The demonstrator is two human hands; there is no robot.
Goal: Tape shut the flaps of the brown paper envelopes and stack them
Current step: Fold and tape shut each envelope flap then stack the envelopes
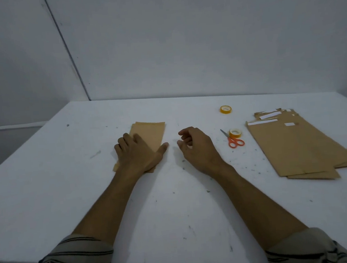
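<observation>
Stacking: my left hand (137,153), fingers flat, thumb splayed, presses the envelope stack (150,133); my right hand (195,148), loosely curled, seemingly empty, should next fetch from the right-edge pile (295,143).

No text, number or brand can be read. On the envelope pile (300,147) at the right, the white strips (262,122) and the small white label (290,124) show no legible print. Any print on the two yellow tape rolls, far (226,109) and near (235,133), is too small to tell.
</observation>
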